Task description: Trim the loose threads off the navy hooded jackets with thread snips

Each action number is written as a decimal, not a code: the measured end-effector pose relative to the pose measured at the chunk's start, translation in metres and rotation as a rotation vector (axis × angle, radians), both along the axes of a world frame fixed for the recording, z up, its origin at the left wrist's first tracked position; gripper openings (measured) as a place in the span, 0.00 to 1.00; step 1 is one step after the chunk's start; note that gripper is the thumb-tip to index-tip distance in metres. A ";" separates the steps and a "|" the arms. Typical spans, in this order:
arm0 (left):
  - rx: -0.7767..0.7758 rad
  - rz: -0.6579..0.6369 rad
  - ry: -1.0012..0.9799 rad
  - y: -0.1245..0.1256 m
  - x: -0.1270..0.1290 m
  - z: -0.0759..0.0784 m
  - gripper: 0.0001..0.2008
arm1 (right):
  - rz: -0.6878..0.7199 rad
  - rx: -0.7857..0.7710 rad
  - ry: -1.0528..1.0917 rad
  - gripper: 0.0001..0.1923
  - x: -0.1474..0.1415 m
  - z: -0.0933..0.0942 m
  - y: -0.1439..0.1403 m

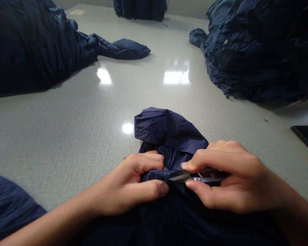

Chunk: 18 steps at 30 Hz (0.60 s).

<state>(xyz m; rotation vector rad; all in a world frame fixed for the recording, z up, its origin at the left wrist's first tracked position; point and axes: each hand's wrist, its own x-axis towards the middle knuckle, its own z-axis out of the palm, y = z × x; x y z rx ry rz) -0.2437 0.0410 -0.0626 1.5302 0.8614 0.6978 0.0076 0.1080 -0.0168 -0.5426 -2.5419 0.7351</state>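
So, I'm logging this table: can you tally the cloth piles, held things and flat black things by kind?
Dark blue cloth piles: 3
Held dark blue cloth: 1
Metal snips: 1
Flat black object: 1
Total: 6
Lower-left cloth left out: it may belong to the held one.

Garment workshop, apparently: pale worktable (74, 126); navy cloth heap (28, 51) beyond left hand (136, 182); second heap (259, 51) beyond right hand (236, 176), snips (181, 176) therein.

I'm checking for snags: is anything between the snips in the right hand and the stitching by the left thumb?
Nothing visible: the snips in the right hand reach right up to the stitching on the blue cloth held by the left hand.
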 end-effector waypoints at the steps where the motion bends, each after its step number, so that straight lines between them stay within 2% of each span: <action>1: -0.001 -0.001 0.001 0.000 0.000 0.000 0.15 | 0.004 0.001 -0.002 0.07 0.000 0.000 0.000; 8: 0.007 0.000 0.019 0.000 0.000 0.001 0.15 | 0.007 -0.035 -0.002 0.07 0.000 0.001 0.001; 10: 0.018 0.007 0.028 0.000 0.000 0.002 0.15 | -0.039 -0.085 0.002 0.05 0.000 0.003 0.001; 13: 0.039 0.041 0.043 -0.001 0.002 0.004 0.12 | -0.184 -0.262 0.017 0.03 0.002 0.006 0.004; 14: 0.058 0.062 0.045 -0.002 0.003 0.005 0.11 | -0.210 -0.352 0.015 0.05 0.002 0.007 0.005; 18: 0.190 0.170 0.102 -0.009 0.006 0.006 0.09 | -0.135 -0.659 -0.137 0.20 -0.002 0.009 0.011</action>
